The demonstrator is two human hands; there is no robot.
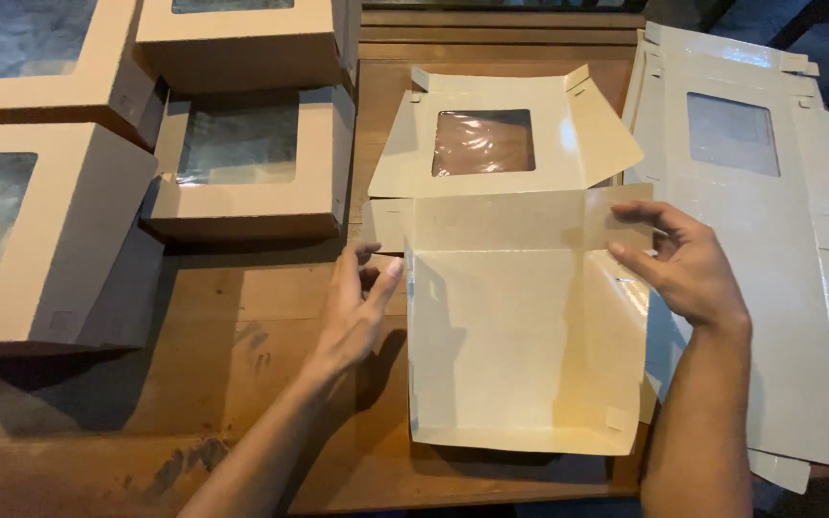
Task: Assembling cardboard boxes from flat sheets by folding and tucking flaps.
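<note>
Cardboard, pale cream, half-folded: an unfinished box (520, 345) sits on the wooden desk (242, 317) in the middle of the head view, base flat, side walls raised, lid panel with a clear film window (484, 142) lying back flat toward the far edge. Left hand (357, 312) is at the box's left wall, fingers extended and pressed on the wall's outer edge near the back corner, thumb touching the small corner flap (383, 225); not clenched, no full grasp. Right hand (688, 264) is at the right wall, thumb and fingers pinching the back-right flap (621, 221) where it meets the raised side. Both forearms come in from the bottom edge.

Stack of flat, unfolded box blanks (769, 249), whitish, with window cutouts, lies on the right side of the desk, just beside the right hand, partly under the box's right wall. Finished windowed boxes (251, 163) in the same cardboard are grouped on the left and far left, touching or overlapping one another, well apart from the left hand. Dark stains mark the desk near the left forearm.
</note>
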